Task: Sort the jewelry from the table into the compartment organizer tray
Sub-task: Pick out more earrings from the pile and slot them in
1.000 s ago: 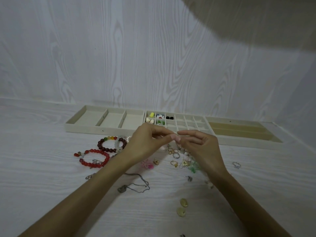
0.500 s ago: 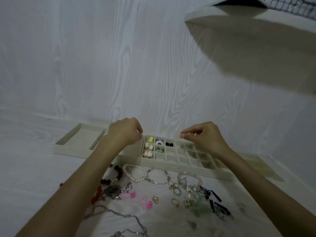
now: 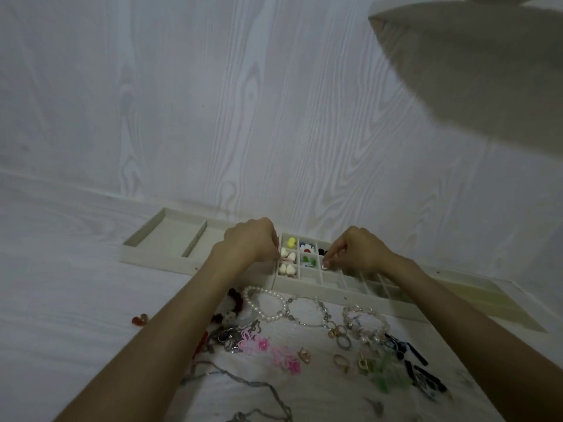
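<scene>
Over the tray (image 3: 170, 260) our left hand (image 3: 249, 240) curls at its small cells (contents hidden, we cannot tell), our right hand (image 3: 355, 251) pinches something tiny, while light, slippery jewelry (image 3: 307, 330) below wants fingertip lifts by its loops.

One cream compartment organizer tray (image 3: 170, 239) sits on the desk. Before its near edge lie three bracelets: white pearl (image 3: 268, 303), silver chain (image 3: 310, 312), pale crystal bead (image 3: 365, 324). Two pink flower clips (image 3: 268, 350); one grey chain necklace (image 3: 253, 388). Rings (image 3: 342, 342) are blurred, perhaps four. Two hands (image 3: 249, 240).
</scene>
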Action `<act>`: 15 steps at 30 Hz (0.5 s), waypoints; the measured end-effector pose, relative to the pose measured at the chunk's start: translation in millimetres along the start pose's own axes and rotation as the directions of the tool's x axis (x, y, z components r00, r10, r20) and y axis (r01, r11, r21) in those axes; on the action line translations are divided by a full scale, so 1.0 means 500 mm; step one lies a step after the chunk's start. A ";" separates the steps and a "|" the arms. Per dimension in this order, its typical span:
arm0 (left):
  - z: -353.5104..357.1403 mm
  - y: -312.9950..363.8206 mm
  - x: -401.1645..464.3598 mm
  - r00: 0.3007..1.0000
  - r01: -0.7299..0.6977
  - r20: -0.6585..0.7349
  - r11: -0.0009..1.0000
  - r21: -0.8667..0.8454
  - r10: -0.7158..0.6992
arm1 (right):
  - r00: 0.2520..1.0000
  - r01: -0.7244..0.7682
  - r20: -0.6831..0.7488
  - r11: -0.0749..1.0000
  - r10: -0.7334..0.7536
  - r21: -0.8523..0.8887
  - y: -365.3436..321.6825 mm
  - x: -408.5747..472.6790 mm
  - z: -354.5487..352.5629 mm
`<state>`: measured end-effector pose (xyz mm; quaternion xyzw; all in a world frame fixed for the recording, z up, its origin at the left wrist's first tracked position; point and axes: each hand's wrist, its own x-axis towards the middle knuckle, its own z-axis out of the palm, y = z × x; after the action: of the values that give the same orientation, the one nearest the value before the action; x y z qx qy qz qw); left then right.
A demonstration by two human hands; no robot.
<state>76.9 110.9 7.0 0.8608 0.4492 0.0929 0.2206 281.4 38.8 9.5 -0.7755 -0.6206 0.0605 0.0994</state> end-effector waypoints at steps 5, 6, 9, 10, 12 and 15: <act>0.005 0.002 -0.001 1.000 0.009 0.006 1.000 -0.003 -0.009 | 0.999 0.011 0.034 1.000 -0.012 0.009 0.000 0.001 -0.009; 0.005 0.002 -0.001 1.000 0.010 0.003 1.000 -0.001 -0.010 | 0.999 0.014 0.033 1.000 -0.015 0.028 0.005 0.001 -0.019; 0.006 0.005 0.000 1.000 0.007 -0.005 1.000 0.005 -0.007 | 0.999 0.022 -0.028 0.999 -0.021 0.039 0.036 0.000 -0.059; 0.006 0.005 0.000 1.000 0.006 -0.005 1.000 0.005 -0.006 | 0.998 0.017 -0.067 0.999 -0.015 0.031 0.047 0.000 -0.069; 0.006 0.006 0.000 1.000 0.006 -0.003 1.000 0.008 -0.006 | 0.992 -0.006 -0.122 1.000 0.006 0.007 0.067 0.004 -0.078; 0.008 0.006 0.002 1.000 0.008 -0.006 1.000 0.020 -0.007 | 0.993 -0.051 -0.104 0.999 0.052 0.015 0.078 0.014 -0.062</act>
<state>81.1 109.3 4.9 0.8610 0.4540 0.0902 0.2110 326.9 34.8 30.9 -0.7927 -0.5939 0.0264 0.1347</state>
